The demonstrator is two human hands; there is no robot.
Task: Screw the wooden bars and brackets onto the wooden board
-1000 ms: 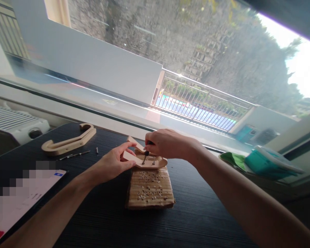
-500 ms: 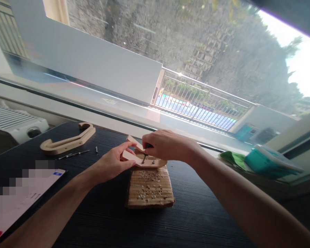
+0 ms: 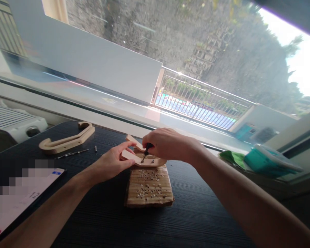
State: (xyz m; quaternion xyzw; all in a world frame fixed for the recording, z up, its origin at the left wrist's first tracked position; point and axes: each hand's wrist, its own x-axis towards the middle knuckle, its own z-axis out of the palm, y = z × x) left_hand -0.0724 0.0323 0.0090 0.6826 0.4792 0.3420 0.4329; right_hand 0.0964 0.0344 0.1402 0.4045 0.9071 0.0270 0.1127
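Note:
My right hand (image 3: 162, 143) is closed around the dark handle of a screwdriver (image 3: 146, 151). The tip rests on the left of two dark screw heads in a pale wooden piece (image 3: 147, 161), whose shape is partly hidden by my hands. My left hand (image 3: 119, 157) grips the left end of this piece between thumb and fingers. A second wooden arm rises behind it, between my hands. Under the near side of the piece lies a corrugated cardboard block (image 3: 151, 186), with many small metal bits stuck in or scattered over its top.
A hook-ended wooden piece (image 3: 67, 141) lies at the back left of the dark table (image 3: 196, 213). Near it are thin metal tools (image 3: 71, 154) and a small screw (image 3: 95, 148). A tablet-like screen (image 3: 28, 199) is front left. A teal container (image 3: 270, 162) and green cloth (image 3: 232, 159) stand right, by the window.
My right hand has tilted slightly, so more of the screwdriver's handle shows. Its tip stays at the left screw. My left hand holds the wooden piece in the same place.

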